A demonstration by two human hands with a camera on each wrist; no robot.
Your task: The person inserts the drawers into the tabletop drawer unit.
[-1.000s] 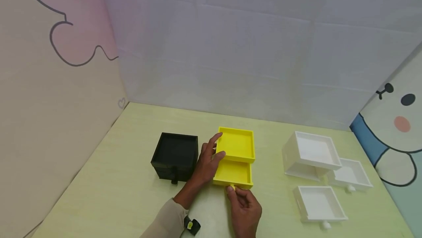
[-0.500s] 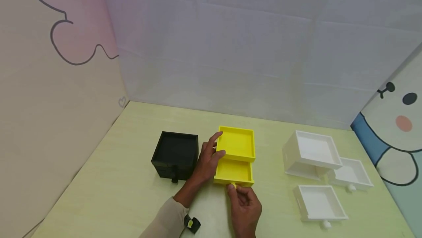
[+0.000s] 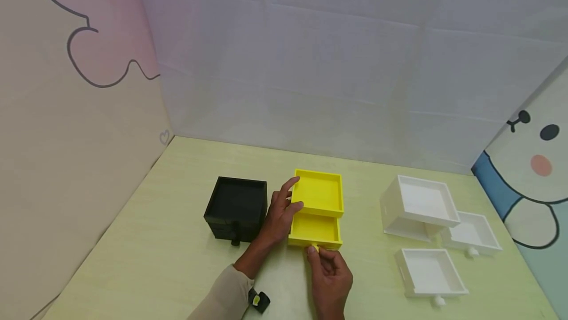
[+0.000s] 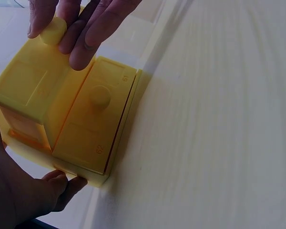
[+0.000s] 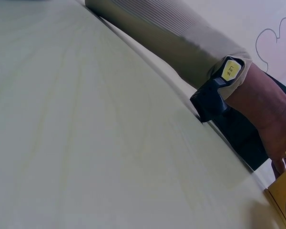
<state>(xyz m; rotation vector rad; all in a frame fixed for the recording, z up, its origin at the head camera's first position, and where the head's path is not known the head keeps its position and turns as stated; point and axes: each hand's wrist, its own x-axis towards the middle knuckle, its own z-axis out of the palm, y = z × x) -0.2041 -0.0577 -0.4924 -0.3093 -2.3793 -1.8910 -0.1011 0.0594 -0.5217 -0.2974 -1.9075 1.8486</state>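
Note:
A small yellow drawer cabinet (image 3: 317, 193) stands at the middle of the table, its upper drawer (image 3: 316, 230) pulled partway out toward me. My left hand (image 3: 278, 219) grips the cabinet's left side, with thumb and a finger over its top edge. The thumb and fingers of my right hand (image 3: 332, 280) pinch the drawer's round knob (image 4: 53, 31). Below it, in the left wrist view, a lower drawer (image 4: 78, 143) sits flush in the cabinet. In the right wrist view only the edge of the yellow cabinet (image 5: 281, 191) shows.
A black drawer cabinet (image 3: 237, 201) stands close to the left of my left hand. To the right is a white cabinet frame (image 3: 423, 201), with one white drawer (image 3: 475, 233) beside it and another white drawer (image 3: 430, 273) in front. Walls border the table's back and sides.
The yellow drawer's front has shifted very slightly toward the cabinet, along with my right hand. My left hand keeps its place on the cabinet's side.

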